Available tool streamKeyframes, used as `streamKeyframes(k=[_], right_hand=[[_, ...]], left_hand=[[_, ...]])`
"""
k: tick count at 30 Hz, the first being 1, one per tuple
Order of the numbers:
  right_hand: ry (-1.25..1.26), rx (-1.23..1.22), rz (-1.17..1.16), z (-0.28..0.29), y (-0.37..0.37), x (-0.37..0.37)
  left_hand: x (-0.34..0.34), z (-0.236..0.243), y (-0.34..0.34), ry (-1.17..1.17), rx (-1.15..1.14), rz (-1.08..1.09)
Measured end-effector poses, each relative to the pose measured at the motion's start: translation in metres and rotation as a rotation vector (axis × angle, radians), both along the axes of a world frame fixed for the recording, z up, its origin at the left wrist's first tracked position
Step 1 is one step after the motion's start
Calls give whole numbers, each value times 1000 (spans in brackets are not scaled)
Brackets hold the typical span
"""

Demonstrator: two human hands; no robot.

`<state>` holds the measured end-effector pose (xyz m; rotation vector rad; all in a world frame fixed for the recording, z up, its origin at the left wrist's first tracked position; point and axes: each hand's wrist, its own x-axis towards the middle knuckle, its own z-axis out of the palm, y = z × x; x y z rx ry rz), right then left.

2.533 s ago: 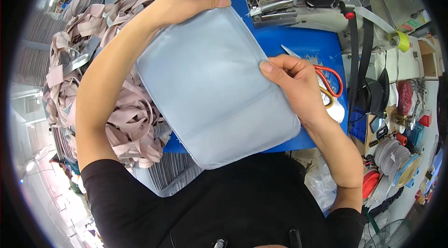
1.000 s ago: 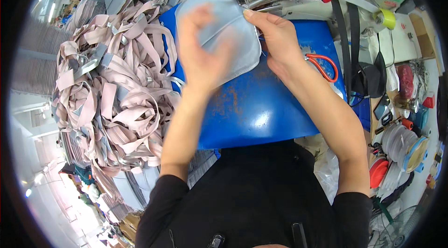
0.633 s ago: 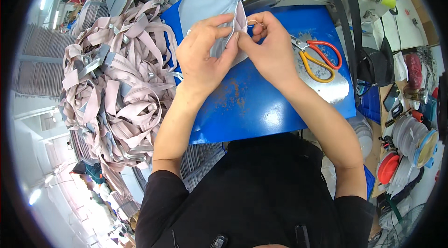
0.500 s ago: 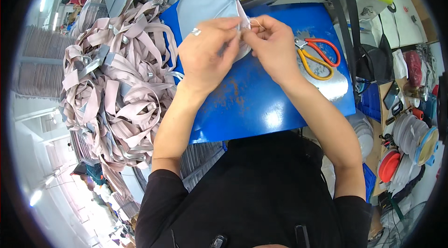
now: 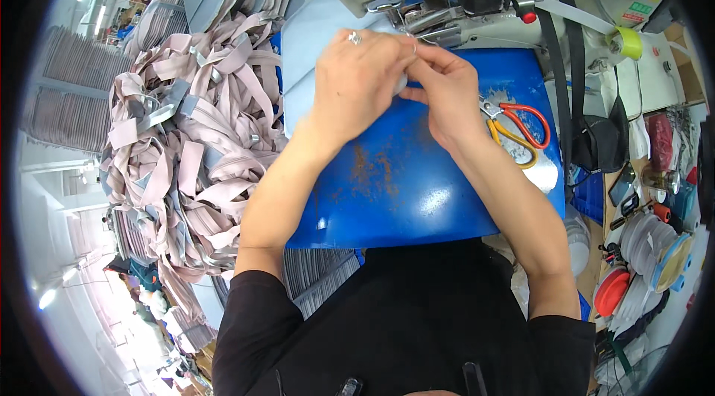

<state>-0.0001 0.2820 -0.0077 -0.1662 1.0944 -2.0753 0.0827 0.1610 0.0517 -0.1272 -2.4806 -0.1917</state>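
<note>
A pale grey-blue fabric panel (image 5: pixel 302 42) lies at the far side of the blue work surface, one end by the sewing machine's (image 5: pixel 417 8) metal parts. My left hand (image 5: pixel 361 83) is over its right part, fingers bent and closed at the panel's edge, which they mostly hide. Against those fingertips, my right hand (image 5: pixel 450 94) is closed in a pinch. What it pinches is too small to make out. Scissors (image 5: pixel 514 128) with one red and one yellow handle rest right of my right wrist.
To the left is a large heap of pinkish-beige straps (image 5: pixel 201 128). Stacks of grey panels (image 5: pixel 71 90) stand behind it. Black straps (image 5: pixel 570 75) hang beside the machine at right, and thread spools and plastic discs (image 5: pixel 648 225) crowd the far right. The blue surface (image 5: pixel 387 202) has worn patches.
The view has shifted, so the machine and table sit lower in the picture. My left hand has turned over more, covering the fabric edge. Both hands stay together at the fingertips.
</note>
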Motion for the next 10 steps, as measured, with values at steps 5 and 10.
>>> streamKeyframes(k=[5,10], right_hand=[[-55,27,-97,-4,-16,-1],[25,99,-145,11,-10,4]], left_hand=[[15,-12,24,103,142,-4],[52,-44,43,-21,264,269]])
